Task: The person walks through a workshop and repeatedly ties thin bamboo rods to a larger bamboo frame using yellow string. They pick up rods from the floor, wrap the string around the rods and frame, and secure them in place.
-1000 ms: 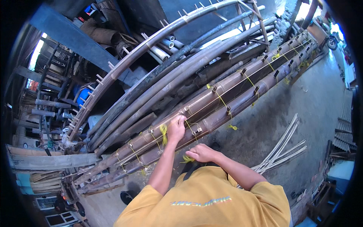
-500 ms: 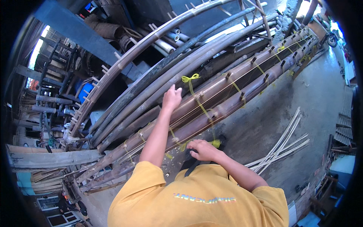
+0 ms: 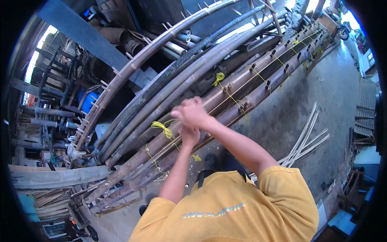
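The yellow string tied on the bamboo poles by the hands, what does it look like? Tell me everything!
The yellow string is a thin, bright cord, plastic-looking, knotted into a small bow-like tangle with loose loops. It sits on top of the long brown bamboo poles just beside the person's left hand, with a thin strand running down across the poles. Whether the hand touches it is unclear. The right hand is raised above, blurred.

Daylight is pouring over a grey concrete floor (image 3: pixel 342 97) where thin pale slats (image 3: pixel 306 141) are lying. A blue beam (image 3: pixel 80 30) is crossing overhead; dark racks (image 3: pixel 44 105) are standing along the left.
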`<move>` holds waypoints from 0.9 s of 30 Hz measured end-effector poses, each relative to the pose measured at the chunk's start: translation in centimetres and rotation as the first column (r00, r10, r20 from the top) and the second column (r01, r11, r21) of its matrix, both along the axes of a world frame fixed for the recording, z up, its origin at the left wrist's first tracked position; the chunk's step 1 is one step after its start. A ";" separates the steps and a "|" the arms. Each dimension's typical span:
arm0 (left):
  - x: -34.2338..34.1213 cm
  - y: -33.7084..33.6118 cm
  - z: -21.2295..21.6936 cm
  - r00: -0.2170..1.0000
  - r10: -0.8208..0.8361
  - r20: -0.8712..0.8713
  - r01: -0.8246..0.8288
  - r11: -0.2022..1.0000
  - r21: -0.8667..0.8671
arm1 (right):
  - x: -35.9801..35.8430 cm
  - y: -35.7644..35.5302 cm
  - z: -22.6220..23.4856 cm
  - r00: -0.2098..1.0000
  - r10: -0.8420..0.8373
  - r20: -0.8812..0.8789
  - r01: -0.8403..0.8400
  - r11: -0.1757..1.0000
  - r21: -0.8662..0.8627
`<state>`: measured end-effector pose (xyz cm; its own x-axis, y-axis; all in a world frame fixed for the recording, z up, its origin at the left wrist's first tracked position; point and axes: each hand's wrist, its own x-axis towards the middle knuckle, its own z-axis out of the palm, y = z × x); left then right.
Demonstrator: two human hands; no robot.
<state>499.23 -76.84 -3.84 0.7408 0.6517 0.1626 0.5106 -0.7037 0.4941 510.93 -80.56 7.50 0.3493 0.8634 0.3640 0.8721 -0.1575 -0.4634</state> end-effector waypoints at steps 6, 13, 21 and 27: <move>0.2 -0.6 3.9 0.988 0.058 -0.141 -0.083 0.980 -0.182 | 2.6 -1.3 -0.6 0.460 0.202 -0.864 -0.264 0.961 0.084; 1.5 -0.9 5.2 0.988 0.080 -0.133 -0.106 0.975 -0.196 | -4.6 -14.0 -7.4 0.796 0.383 -0.468 -0.489 0.863 -0.125; 9.3 9.3 4.3 0.962 0.012 0.274 -0.022 0.999 0.032 | -5.3 -14.7 -8.0 0.894 0.386 -0.229 -0.425 0.892 -0.153; 5.3 12.6 5.1 0.969 -0.086 -0.231 -0.013 0.918 -0.396 | -9.3 -13.0 -5.7 0.950 0.237 -0.204 -0.291 0.910 -0.296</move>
